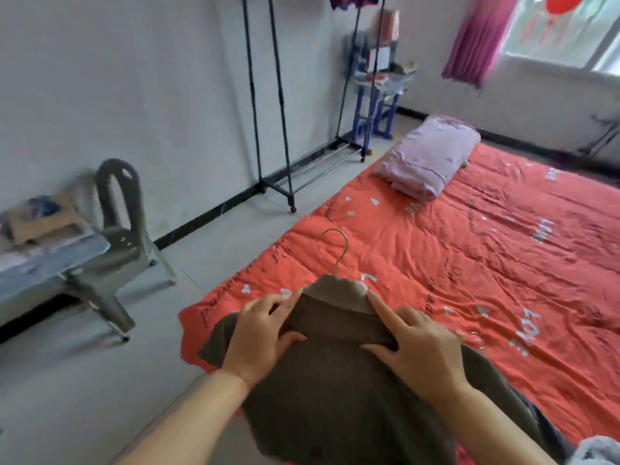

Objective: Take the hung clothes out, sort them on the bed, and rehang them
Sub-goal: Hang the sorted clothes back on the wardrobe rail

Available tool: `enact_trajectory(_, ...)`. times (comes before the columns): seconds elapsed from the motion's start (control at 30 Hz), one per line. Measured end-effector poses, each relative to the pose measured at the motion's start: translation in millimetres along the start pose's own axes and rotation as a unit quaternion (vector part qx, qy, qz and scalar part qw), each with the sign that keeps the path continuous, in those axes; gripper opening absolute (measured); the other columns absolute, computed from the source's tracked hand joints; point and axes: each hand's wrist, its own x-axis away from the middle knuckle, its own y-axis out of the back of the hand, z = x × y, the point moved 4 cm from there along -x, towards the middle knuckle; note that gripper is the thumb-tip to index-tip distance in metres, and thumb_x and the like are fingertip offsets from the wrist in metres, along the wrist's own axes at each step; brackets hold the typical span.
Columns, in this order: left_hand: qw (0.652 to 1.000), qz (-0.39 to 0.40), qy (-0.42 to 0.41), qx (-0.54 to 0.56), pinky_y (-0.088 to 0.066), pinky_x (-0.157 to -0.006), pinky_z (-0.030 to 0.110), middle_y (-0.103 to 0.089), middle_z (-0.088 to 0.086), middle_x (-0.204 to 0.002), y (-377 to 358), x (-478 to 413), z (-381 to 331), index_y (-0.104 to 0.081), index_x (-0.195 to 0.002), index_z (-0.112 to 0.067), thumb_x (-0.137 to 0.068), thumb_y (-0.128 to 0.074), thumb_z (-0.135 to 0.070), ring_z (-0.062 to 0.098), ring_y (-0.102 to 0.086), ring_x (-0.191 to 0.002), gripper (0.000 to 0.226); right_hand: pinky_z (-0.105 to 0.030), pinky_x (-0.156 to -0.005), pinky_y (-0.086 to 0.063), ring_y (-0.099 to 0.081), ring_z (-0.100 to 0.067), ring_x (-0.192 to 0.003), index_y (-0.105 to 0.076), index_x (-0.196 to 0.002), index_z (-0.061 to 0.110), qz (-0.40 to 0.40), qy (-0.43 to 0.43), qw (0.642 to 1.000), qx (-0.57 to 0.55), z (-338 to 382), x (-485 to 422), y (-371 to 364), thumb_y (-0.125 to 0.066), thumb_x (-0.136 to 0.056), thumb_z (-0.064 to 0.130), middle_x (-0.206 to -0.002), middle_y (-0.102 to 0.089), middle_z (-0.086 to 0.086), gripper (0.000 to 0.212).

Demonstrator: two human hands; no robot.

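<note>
The soft, light olive-brown knit shirt (335,397) lay limp on the orange-red quilted bed (469,246), on a thin gold wire hanger (339,250). The left hand (265,330) and right hand (422,347) each pinched its collar fold between thumb and fingers (379,303). The shoulders looked the surest hold.

I am in a bedroom of a home. A low bed (469,250) with an orange-red quilt has a folded lilac blanket (427,156) on it. Near the wall I see a clothes rack (281,105), a grey chair (124,226) and a window with a pink curtain (476,38).
</note>
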Motion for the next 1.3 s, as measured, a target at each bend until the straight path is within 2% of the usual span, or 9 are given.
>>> enact_trajectory(0.17, 0.989, -0.095, 0.072, -0.086, -0.054, -0.069, 0.037, -0.061, 0.005, -0.094, 164.3, 74.2, 53.5, -0.038, -0.135, -0.025, -0.079, -0.048, -0.054, 0.019, -0.061, -0.08, 0.064, -0.027, -0.038, -0.044, -0.061, -0.015, -0.057, -0.043, -0.13, 0.033, -0.046, 0.139, 0.989, -0.008, 164.7, -47.8, 46.2, -0.055, -0.071, 0.061, -0.076, -0.059, 0.008, 0.066)
enact_trajectory(0.27, 0.972, -0.151, 0.092, -0.152, -0.053, -0.071, 0.037, -0.06, 0.005, -0.095, 261.2, 123.9, 85.5, -0.039, -0.135, -0.023, -0.08, -0.049, -0.053, 0.019, -0.06, -0.081, 0.064, -0.027, -0.034, -0.042, -0.059, -0.013, -0.054, -0.044, -0.131, 0.031, -0.065, 0.213, 0.975, -0.021, 267.6, -71.1, 66.8, -0.077, -0.061, 0.055, -0.074, -0.058, 0.009, 0.081)
enact_trajectory(0.47, 0.915, -0.243, 0.14, -0.29, -0.051, -0.07, 0.036, -0.061, 0.007, -0.091, 437.5, 228.1, 130.4, -0.044, -0.13, -0.021, -0.081, -0.049, -0.049, 0.022, -0.06, -0.078, 0.057, -0.024, -0.045, -0.049, -0.063, -0.011, -0.065, -0.036, -0.14, 0.024, -0.096, 0.375, 0.92, -0.062, 456.3, -100.9, 89.0, -0.082, -0.064, 0.04, -0.087, -0.061, 0.011, 0.09)
enact_trajectory(0.57, 0.873, -0.269, 0.176, -0.366, -0.051, -0.073, 0.035, -0.06, 0.005, -0.091, 506.8, 279.3, 148.0, -0.044, -0.13, -0.022, -0.08, -0.051, -0.046, 0.021, -0.059, -0.078, 0.056, -0.019, -0.041, -0.046, -0.062, -0.008, -0.064, -0.041, -0.138, 0.019, -0.132, 0.452, 0.877, -0.096, 543.1, -110.4, 97.2, -0.083, -0.062, 0.039, -0.085, -0.061, 0.011, 0.089)
enact_trajectory(0.77, 0.793, -0.299, 0.288, -0.446, -0.054, -0.074, 0.038, -0.062, 0.007, -0.092, 612.8, 380.2, 172.4, -0.052, -0.126, -0.018, -0.061, -0.087, -0.027, 0.024, -0.062, -0.076, 0.075, -0.027, -0.033, -0.045, -0.064, -0.015, -0.064, -0.044, -0.132, 0.022, -0.198, 0.557, 0.779, -0.209, 708.5, -123.6, 95.3, -0.076, -0.069, 0.04, -0.083, -0.064, 0.005, 0.073)
enact_trajectory(0.83, 0.757, -0.307, 0.338, -0.467, -0.054, -0.072, 0.036, -0.063, 0.005, -0.091, 641.5, 413.6, 174.5, -0.058, -0.125, -0.015, -0.06, -0.086, -0.029, 0.023, -0.062, -0.076, 0.072, -0.028, -0.033, -0.045, -0.063, -0.017, -0.064, -0.044, -0.132, 0.025, -0.21, 0.587, 0.742, -0.246, 761.8, -122.7, 95.9, -0.057, -0.082, 0.045, -0.083, -0.064, 0.004, 0.056)
enact_trajectory(0.9, 0.715, -0.304, 0.388, -0.496, -0.053, -0.07, 0.035, -0.064, 0.004, -0.09, 666.6, 445.6, 173.4, -0.06, -0.123, -0.013, -0.058, -0.087, -0.032, 0.022, -0.062, -0.075, 0.072, -0.028, -0.033, -0.044, -0.062, -0.018, -0.062, -0.045, -0.13, 0.026, -0.208, 0.615, 0.707, -0.28, 814.0, -117.8, 98.0, -0.043, -0.082, 0.045, -0.081, -0.064, 0.003, 0.052)
enact_trajectory(1.1, 0.602, -0.322, 0.481, -0.55, -0.052, -0.07, 0.035, -0.064, 0.006, -0.093, 731.4, 535.4, 157.6, -0.059, -0.124, -0.011, -0.065, -0.079, -0.04, 0.024, -0.063, -0.078, 0.069, -0.025, -0.034, -0.042, -0.063, -0.018, -0.063, -0.05, -0.129, 0.024, -0.21, 0.681, 0.607, -0.353, 950.6, -80.8, 116.9, -0.041, -0.082, 0.046, -0.081, -0.065, 0.002, 0.052)
enact_trajectory(1.3, 0.501, -0.334, 0.55, -0.578, -0.047, -0.085, 0.042, -0.062, 0.005, -0.108, 786.5, 624.3, 151.6, -0.05, -0.134, -0.018, -0.072, -0.078, -0.033, 0.026, -0.06, -0.095, 0.07, -0.021, -0.034, -0.038, -0.061, -0.016, -0.063, -0.054, -0.13, 0.024, -0.2, 0.71, 0.551, -0.39, 1067.6, -26.9, 127.2, -0.038, -0.085, 0.048, -0.08, -0.062, 0.005, 0.053)
